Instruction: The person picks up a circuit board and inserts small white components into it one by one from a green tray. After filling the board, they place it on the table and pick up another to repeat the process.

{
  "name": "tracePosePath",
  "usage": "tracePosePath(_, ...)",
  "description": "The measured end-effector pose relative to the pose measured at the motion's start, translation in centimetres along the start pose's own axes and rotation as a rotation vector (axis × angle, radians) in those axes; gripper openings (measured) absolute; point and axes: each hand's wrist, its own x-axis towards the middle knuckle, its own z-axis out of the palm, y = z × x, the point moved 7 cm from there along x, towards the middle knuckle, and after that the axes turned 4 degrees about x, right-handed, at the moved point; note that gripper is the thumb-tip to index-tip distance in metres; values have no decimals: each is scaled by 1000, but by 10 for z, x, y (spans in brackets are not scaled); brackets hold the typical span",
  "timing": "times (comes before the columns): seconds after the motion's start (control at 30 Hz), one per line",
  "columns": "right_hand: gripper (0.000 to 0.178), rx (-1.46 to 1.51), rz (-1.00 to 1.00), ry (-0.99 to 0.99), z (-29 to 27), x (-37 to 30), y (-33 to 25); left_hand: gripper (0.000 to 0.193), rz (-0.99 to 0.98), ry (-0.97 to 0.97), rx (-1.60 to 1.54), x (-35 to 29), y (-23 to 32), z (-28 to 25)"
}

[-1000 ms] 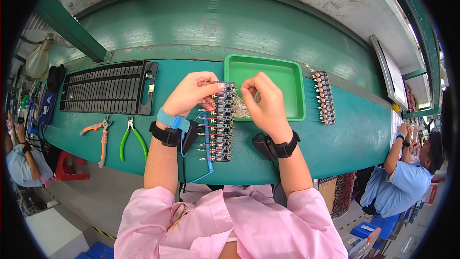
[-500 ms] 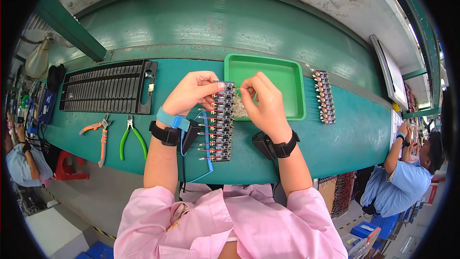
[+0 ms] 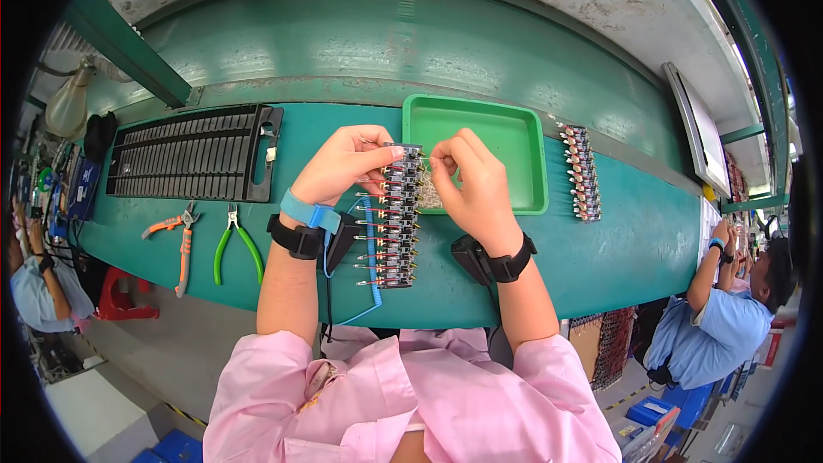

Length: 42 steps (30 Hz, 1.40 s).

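Observation:
A long black strip of joined circuit boards (image 3: 396, 231), with small red and light-coloured parts along its left side, lies lengthwise in front of me. My left hand (image 3: 343, 167) is closed on its far end, the thumb pressing on top. At the right edge of that same end, my right hand (image 3: 476, 189) makes a pinch with thumb and forefinger. A thin, pale sliver seems to run from the strip to those fingertips, too small to name. Just behind, a green tray (image 3: 538, 154) holds a heap of small, pale clippings, partly hidden by my right hand.
A second board strip (image 3: 582, 173) lies right of the tray. On the left are a black slotted rack (image 3: 184, 159), orange-handled pliers (image 3: 185, 253) and green-handled cutters (image 3: 249, 244). A coiled blue cord (image 3: 374, 279) runs from my left wrist. Co-workers sit at both sides.

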Motion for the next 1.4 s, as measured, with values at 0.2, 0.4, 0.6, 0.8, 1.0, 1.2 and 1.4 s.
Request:
tracePosePath(0.2,9,116,69,-2,-1,1,6,15,3,-19,-29,0,-1,1)
tracePosePath(0.4,9,192,120,-34,1,1,10,14,-12,-58,-31,1,-6,3)
tracePosePath(0.6,8,176,47,-63,1,1,7,14,-26,-86,0,1,-6,3)
tracePosePath(0.8,9,169,135,-31,-5,0,19,14,-30,9,-21,0,-6,-9)
tracePosePath(1.0,11,-45,235,-385,26,-18,39,13,-20,192,-86,0,-8,-30)
tracePosePath(1.2,10,-84,254,-460,33,-19,41,13,-22,164,-78,0,-7,-27)
tracePosePath(1.4,6,-83,204,-363,26,-16,36,14,-17,153,-53,0,-5,-22)
